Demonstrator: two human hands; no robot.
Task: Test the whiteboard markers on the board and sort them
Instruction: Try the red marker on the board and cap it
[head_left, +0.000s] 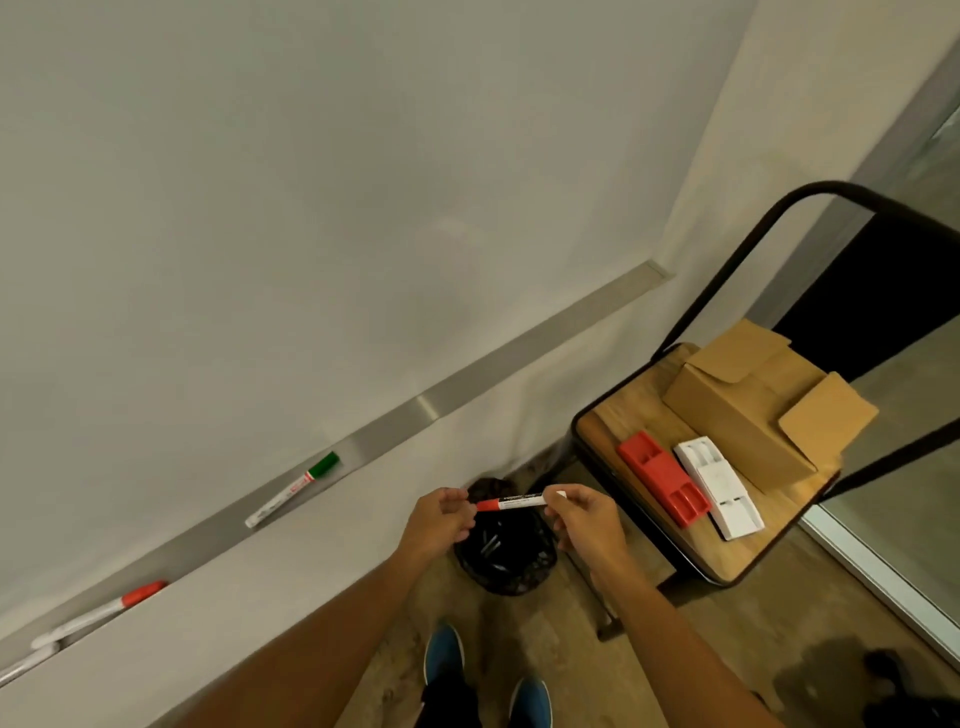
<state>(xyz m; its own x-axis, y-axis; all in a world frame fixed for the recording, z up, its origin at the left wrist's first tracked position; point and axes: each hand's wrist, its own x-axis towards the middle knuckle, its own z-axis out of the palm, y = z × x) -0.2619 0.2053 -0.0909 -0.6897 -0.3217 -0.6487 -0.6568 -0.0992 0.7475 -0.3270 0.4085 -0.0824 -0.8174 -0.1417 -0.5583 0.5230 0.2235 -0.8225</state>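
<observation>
Marker in hand: red-capped marker (511, 502) is being held level between both hands, directly above the black mesh bin (506, 551) on the floor, well apart from the whiteboard (311, 208).
Left hand: left hand (441, 519) is pinching the red cap end with curled fingers.
Right hand: right hand (584, 519) is pinching the white tail end, fingers curled round the barrel.
Step, as it looks: either uncapping for a test or recapping before sorting; which one cannot be told.
Doing it well: pulling the cap straight along the barrel, keeping the tip off the skin, then drawing one firm stroke on the board.
Waiting on the ledge: green-capped marker (293, 488) is lying mid-ledge on the tray (519, 358); another red-capped one (101, 610) is lying towards its left end.
Sorting spots: red holder (662, 478) and white holder (719, 486) are sitting side by side near the stool (602, 431) top's front edge, beside a cardboard box (748, 415).
</observation>
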